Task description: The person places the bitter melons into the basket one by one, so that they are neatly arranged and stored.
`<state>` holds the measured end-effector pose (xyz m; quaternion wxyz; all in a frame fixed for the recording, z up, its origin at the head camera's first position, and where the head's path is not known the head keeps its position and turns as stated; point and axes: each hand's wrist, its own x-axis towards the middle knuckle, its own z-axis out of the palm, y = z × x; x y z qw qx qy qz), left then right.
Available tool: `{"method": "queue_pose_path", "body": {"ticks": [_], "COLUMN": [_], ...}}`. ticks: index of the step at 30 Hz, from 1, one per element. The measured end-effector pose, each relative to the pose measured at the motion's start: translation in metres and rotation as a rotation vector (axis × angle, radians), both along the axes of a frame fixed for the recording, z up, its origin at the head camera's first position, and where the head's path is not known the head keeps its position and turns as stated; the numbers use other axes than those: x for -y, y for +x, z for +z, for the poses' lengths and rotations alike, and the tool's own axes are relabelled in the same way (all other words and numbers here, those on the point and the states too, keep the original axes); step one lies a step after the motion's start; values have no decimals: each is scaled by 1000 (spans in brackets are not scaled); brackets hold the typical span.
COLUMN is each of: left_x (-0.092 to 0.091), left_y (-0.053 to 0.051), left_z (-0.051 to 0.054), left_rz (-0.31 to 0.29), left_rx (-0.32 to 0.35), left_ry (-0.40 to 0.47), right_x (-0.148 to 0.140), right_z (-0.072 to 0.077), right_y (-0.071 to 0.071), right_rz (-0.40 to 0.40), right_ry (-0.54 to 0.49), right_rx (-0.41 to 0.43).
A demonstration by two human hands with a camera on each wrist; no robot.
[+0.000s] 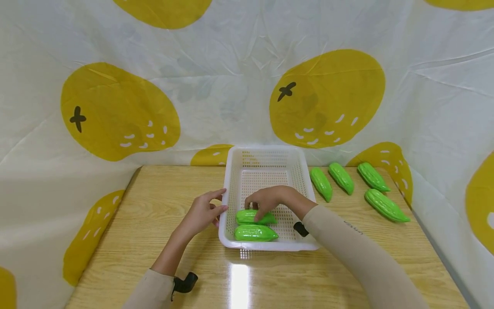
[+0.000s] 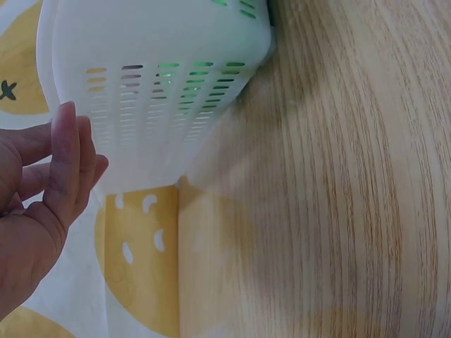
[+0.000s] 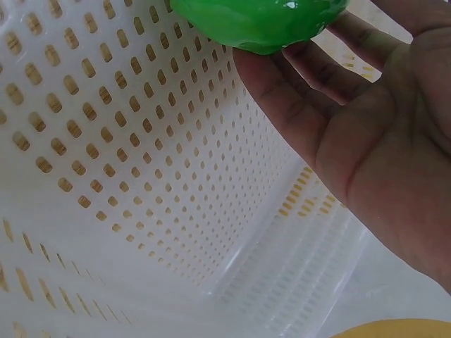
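In the head view, a white plastic basket (image 1: 266,148) with slotted walls stands on the table. Two glossy green bitter melons lie side by side in its near-left part, the nearer bitter melon (image 1: 255,233) untouched. My right hand (image 1: 268,198) reaches in from above and grips the farther bitter melon (image 1: 245,216) between thumb and fingers; the right wrist view shows fingertips against this green bitter melon (image 3: 261,24). At the basket's left side, my left hand (image 1: 202,210) touches the rim with extended fingers. The left wrist view shows these fingers (image 2: 65,141) by the outer wall.
Several more green bitter melons, among them one (image 1: 321,184) close to the basket, lie on the right of the wooden table (image 1: 166,193). A white cloth (image 1: 224,98) printed with yellow fruit hangs behind and along both sides.
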<state>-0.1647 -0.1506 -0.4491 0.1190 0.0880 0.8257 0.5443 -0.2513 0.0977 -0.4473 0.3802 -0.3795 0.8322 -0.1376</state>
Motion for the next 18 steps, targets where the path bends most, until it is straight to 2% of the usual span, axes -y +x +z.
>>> {"method": "queue_pose_path", "body": {"ticks": [18], "left_x": [0], "left_y": [0], "left_z": [1], "left_rz": [-12], "left_rx": [-15], "left_ry": [-2], "right_x": [0], "right_z": [-3], "right_y": [-1], "right_rz": [-27], "right_ry": [7], "right_rx": [47]}}
